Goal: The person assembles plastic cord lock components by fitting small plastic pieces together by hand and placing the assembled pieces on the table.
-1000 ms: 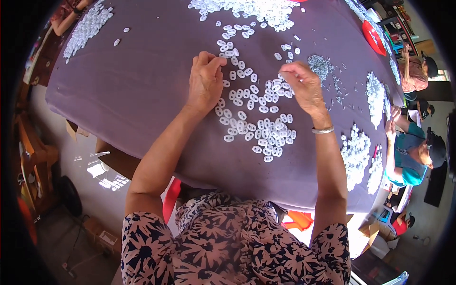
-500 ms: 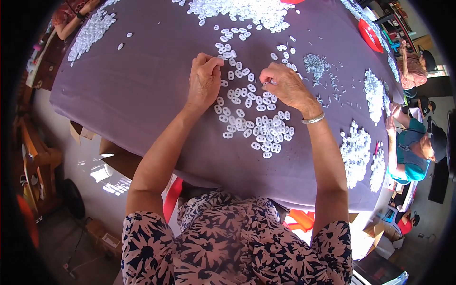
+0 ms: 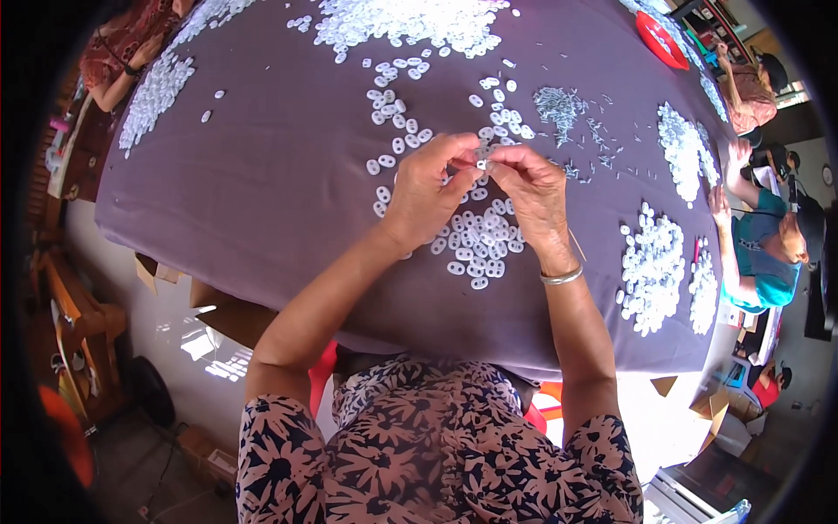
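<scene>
Above the purple-grey tablecloth, my two hands meet fingertip to fingertip. My left hand point(image 3: 429, 192) is pinched, its thumb and fingers at one small white plastic piece point(image 3: 482, 164). From the other side my right hand point(image 3: 534, 194) also pinches at this piece; the fingertips cover most of it. Beneath and around the hands lie many loose white oval pieces with two holes point(image 3: 478, 249), some in a small pile near my wrists. More of these ovals point(image 3: 387, 105) trail away to the far left of my hands. Small silver metal pins point(image 3: 559, 106) are heaped beyond my right hand.
A large heap of white pieces point(image 3: 410, 24) lies at the far side. Other heaps sit at the left point(image 3: 157, 96) and right point(image 3: 653, 271). A red bowl point(image 3: 661, 39) stands at the far right. Co-workers sit around the table, one in a teal shirt point(image 3: 768, 236).
My hands were apart, each pinching over the white pieces. Both have come together in the middle, with a small white piece between the fingertips. The view has shifted slightly.
</scene>
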The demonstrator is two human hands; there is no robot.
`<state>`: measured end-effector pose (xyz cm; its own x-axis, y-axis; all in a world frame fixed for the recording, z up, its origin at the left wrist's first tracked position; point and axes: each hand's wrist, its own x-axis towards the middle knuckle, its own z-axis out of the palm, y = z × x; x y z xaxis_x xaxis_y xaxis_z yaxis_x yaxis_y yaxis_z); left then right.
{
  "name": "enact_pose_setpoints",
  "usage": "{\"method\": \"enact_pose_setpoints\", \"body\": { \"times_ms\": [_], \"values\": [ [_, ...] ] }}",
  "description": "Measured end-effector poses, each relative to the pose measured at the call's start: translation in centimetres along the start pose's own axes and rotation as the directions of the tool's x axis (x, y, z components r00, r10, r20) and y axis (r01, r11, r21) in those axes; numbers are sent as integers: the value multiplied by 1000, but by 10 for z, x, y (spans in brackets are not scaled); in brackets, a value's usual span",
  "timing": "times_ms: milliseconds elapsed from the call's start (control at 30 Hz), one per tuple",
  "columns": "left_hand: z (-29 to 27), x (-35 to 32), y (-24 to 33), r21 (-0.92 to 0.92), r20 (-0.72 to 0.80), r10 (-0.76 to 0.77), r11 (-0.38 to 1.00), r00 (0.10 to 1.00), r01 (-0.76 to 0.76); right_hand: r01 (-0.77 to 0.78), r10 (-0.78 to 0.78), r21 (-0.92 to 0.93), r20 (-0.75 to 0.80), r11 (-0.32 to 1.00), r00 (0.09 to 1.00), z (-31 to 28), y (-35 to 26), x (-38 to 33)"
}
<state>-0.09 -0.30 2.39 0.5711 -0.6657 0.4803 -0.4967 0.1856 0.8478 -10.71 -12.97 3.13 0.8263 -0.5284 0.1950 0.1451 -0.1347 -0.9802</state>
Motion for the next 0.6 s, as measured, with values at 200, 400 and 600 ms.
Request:
{"method": "enact_pose_setpoints", "body": {
  "times_ms": [200, 400, 600],
  "values": [
    [17, 0, -6, -236, 98, -218, 943, 971, 235, 49, -43, 89, -74, 995, 996, -10, 11, -8],
    [21, -5, -24, -554, 123, -220, 794, 968, 251, 7, -6, 180, -8, 984, 1000, -15, 15, -12],
    [19, -8, -18, -509, 127, -206, 826, 970, 242, 20, -32, 239, 43, 971, 999, -16, 20, -10]
  ]
}}
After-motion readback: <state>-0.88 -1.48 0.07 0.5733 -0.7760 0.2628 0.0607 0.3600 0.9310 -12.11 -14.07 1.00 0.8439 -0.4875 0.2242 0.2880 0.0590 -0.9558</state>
